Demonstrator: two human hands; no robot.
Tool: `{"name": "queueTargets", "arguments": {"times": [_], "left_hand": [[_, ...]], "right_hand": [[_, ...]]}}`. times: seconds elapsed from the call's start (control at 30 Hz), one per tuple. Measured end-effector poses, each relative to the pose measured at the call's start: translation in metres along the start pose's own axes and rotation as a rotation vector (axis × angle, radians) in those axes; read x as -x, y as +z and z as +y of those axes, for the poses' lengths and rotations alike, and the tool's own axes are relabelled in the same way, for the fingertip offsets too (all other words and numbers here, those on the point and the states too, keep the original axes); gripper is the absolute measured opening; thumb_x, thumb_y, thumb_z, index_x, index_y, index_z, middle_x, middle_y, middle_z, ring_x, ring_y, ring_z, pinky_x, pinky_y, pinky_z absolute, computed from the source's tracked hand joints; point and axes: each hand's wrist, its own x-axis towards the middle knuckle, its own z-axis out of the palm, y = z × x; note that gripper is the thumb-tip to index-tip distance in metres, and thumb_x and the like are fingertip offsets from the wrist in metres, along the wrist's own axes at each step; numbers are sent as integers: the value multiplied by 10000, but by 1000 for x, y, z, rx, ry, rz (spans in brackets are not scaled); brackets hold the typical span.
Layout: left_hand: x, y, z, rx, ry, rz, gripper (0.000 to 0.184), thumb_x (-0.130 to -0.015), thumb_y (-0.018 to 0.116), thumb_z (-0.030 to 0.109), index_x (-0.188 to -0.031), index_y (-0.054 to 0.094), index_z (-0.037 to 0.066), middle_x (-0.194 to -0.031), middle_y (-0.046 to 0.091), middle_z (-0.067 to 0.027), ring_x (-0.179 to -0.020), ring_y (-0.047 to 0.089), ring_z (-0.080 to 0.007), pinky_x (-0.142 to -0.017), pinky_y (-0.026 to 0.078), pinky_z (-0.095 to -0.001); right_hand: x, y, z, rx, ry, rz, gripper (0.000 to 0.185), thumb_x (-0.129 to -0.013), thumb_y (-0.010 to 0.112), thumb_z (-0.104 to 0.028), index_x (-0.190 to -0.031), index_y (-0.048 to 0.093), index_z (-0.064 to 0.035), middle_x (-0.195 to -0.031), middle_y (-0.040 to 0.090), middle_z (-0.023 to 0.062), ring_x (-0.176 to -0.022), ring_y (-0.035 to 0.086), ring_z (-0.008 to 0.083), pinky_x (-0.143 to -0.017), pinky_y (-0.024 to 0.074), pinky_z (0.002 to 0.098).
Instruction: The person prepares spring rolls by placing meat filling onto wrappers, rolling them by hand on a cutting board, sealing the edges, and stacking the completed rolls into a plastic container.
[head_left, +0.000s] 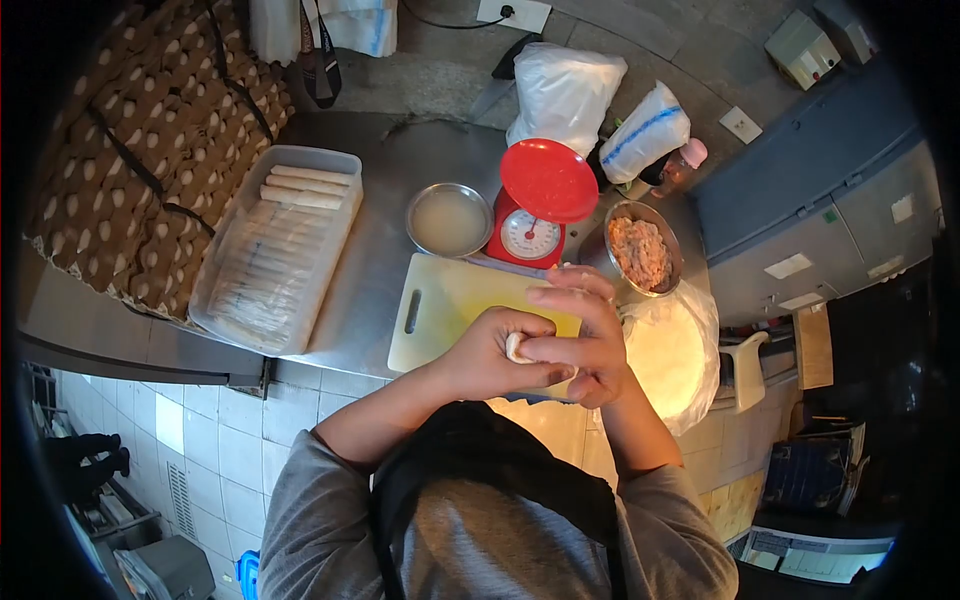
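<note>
My left hand is curled around a whitish roll, whose pale end shows between the fingers. My right hand is at the same roll, its index finger touching the end and its other fingers spread. Both hands are above a pale cutting board. Behind the board stand a metal bowl of cloudy liquid and a red scale. To the right are a metal bowl of orange-pink filling and round pale wrappers in a plastic bag.
A plastic tub of wrapped rolls stands at the left, beside stacked egg trays. White plastic bags and a pink-capped bottle are at the back. A grey metal cabinet rises at the right.
</note>
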Motion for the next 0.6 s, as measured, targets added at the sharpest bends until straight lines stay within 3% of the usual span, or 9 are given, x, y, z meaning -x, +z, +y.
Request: {"name": "queueTargets", "arguments": {"times": [0.1, 0.2, 0.3, 0.4, 0.5, 0.6], "left_hand": [[1, 2, -9, -28, 3, 9, 168, -768, 724, 71, -704, 570, 48, -659, 549, 32, -641, 501, -24, -554, 403, -211], [-1, 5, -6, -15, -27, -11, 193, -771, 728, 98, -687, 559, 56, -644, 550, 29, -611, 503, -31, -535, 398, -211], [-3, -3, 8, 23, -163, -144, 240, -776, 731, 128, -651, 533, 72, -605, 535, 29, -555, 501, -41, -497, 389, -216], [-4, -6, 16, 83, -263, -249, 256, -773, 738, 94, -641, 519, 79, -578, 522, 31, -521, 488, -33, -488, 338, -200], [-4, -6, 14, 107, -258, -306, 257, -772, 738, 74, -643, 517, 77, -570, 520, 29, -510, 480, -28, -492, 320, -194], [-5, -7, 14, 100, -247, -304, 219, -777, 735, 79, -675, 541, 66, -598, 535, 24, -534, 487, -27, -503, 341, -201]], "right_hand": [[-13, -14, -8, 266, -166, -190, 522, -911, 393, -571, -915, 742, -184, -1221, 602, 101, -1137, 498, 330, -986, 310, 464], [-16, -20, -7, 350, -190, -264, 604, -924, 329, -616, -892, 742, -176, -1227, 596, 123, -1141, 501, 329, -1003, 291, 470], [-2, -10, 6, -217, 139, -26, 676, -944, 252, -622, -888, 740, -157, -1235, 588, 147, -1161, 484, 340, -1020, 274, 471], [-3, -3, 8, -519, 273, -35, 697, -967, 208, -581, -886, 739, -138, -1241, 580, 167, -1175, 465, 358, -1027, 268, 473], [-13, -5, 1, -502, 212, -107, 737, -974, 189, -593, -794, 733, -130, -1178, 598, 162, -1151, 464, 364, -1033, 271, 505], [-22, -12, -1, -251, 87, -193, 695, -976, 224, -569, -788, 731, -131, -1176, 608, 167, -1145, 478, 360, -1020, 277, 499]]}}
